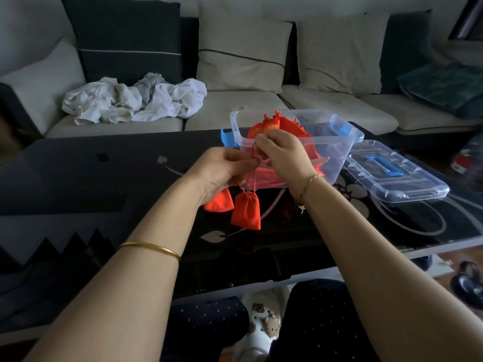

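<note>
A small red drawstring pouch hangs by its red cord above the black glass table. My left hand pinches the cord low down. My right hand pinches the cord's upper end, just in front of the clear plastic box. A second red pouch shows below my left hand, partly hidden by it. Inside the box lie several more red pouches, some with gold trim.
The box's clear lid with a blue handle lies on the table to the right. Behind the table stands a sofa with cushions and a heap of white cloth. A white shoe shows below the table's near edge.
</note>
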The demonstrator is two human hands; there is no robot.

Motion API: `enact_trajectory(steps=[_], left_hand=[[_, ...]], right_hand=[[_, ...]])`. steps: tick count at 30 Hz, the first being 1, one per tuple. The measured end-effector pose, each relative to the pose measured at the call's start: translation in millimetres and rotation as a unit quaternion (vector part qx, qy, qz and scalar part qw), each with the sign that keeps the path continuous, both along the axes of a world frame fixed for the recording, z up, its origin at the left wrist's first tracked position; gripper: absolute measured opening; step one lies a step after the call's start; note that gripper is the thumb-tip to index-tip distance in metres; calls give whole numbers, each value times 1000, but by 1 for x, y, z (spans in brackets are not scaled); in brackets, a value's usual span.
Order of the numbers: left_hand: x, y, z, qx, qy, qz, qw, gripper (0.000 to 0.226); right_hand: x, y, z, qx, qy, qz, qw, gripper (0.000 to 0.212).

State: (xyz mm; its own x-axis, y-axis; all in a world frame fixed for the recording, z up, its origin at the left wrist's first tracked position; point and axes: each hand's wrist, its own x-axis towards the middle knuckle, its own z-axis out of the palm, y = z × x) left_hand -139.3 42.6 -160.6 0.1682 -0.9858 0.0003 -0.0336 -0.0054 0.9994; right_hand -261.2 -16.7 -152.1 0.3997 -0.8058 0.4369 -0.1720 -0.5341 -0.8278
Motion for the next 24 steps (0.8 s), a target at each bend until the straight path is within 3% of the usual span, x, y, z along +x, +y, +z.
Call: enact_trajectory(steps=[4, 8, 10, 15, 20, 24], left_hand=[[-2, -1, -1, -4, 7, 22, 1000, 4], [0, 1, 0, 1, 12, 27, 1000, 7], [1, 1, 0, 3, 11, 24, 1000, 8], [0, 1, -1, 8, 30, 17, 999, 8], [1, 2, -1, 1, 34, 32, 999, 12], [2, 2, -3, -14, 40, 71, 997, 12]], right_hand=[[-1, -3, -2, 173, -80, 4, 982, 33], [-8, -5, -16, 248, 5, 36, 968, 25], [-9, -4, -20, 291, -4, 81, 953, 20], [-7, -6, -22, 278, 0, 124, 952, 19], [-8, -4, -21, 233, 28, 104, 966, 24], [-13, -5, -19, 274, 13, 109, 955, 29]])
